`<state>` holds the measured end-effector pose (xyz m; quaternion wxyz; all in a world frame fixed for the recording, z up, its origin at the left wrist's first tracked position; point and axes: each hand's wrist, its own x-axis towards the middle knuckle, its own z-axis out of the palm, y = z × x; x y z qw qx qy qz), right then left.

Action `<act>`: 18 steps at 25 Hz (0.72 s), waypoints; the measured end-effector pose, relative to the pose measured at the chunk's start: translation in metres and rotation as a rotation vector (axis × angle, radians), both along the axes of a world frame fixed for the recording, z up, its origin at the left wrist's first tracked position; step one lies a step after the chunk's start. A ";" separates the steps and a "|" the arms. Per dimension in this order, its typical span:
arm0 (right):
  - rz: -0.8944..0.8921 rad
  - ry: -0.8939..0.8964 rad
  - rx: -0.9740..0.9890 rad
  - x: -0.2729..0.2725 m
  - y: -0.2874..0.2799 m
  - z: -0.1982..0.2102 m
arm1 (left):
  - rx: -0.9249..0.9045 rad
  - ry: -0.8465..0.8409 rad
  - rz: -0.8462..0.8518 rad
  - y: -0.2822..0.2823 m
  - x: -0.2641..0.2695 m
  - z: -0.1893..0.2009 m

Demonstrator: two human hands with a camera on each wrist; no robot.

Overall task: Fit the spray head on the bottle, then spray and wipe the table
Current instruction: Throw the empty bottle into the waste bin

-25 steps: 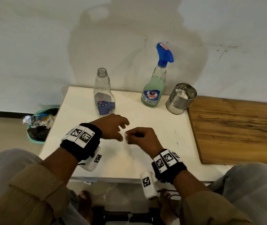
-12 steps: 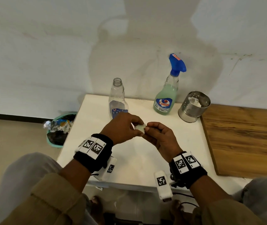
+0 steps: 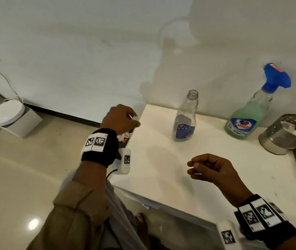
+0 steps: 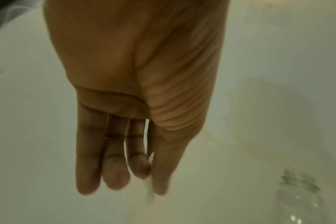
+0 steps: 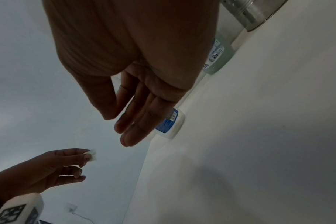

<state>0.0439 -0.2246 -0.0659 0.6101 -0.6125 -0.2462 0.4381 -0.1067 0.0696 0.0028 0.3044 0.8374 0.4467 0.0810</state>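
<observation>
L hand (image 3: 119, 120) swung left, pinched wad (image 5: 92, 154) blurred

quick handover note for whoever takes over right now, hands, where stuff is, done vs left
Left hand: pinches a small white wad past the table's left edge.
Right hand: loosely curled, holds nothing, above the table.
Spray bottle with the blue spray head on stands at the back, clear bottle uncapped beside it, metal cup at right.
Done: head fitted.
Left: can't tell whether spraying and wiping are finished.
</observation>
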 end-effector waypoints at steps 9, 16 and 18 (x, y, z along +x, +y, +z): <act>0.048 -0.080 -0.092 0.005 -0.007 -0.024 | -0.028 0.004 0.295 0.108 0.005 -0.025; 0.046 -0.081 -0.149 0.016 -0.007 -0.033 | -0.058 0.153 0.308 0.127 0.018 -0.061; 0.016 -0.088 -0.155 0.018 -0.008 -0.036 | -0.059 0.132 0.331 0.128 0.016 -0.060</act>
